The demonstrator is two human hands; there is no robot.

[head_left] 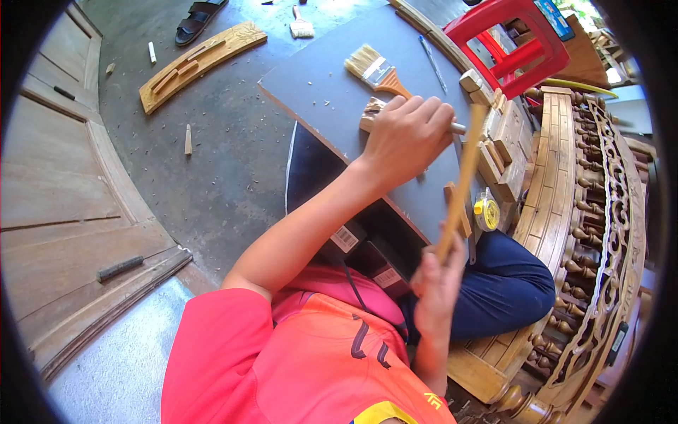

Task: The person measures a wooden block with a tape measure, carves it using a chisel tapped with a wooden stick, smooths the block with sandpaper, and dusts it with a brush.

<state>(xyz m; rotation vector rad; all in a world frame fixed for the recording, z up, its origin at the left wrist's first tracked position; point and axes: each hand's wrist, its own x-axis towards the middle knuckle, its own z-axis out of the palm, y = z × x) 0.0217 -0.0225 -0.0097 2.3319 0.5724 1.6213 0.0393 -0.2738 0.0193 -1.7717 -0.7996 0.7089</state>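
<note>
My left hand (409,134) is closed over the dark board (321,78). The pale, round end of a thin rod (458,128) sticks out of its fist; the rest is hidden. A small carved wooden block (371,113) shows beside this hand. Held in my right hand (438,279), a long narrow wooden stick (462,180) stands raised in front of me, its upper end near the rod's end. A paintbrush (374,69) with an orange handle lies just beyond my left hand. Right of the stick sits a yellow tape measure (487,210).
Stacked wooden blocks (505,145) line the board's right edge, near a pen (432,63) and a red plastic stool (505,53). A wooden bench (547,169) stands right. A curved wooden piece (205,63), sandal (200,22) and another brush (301,25) lie on the floor.
</note>
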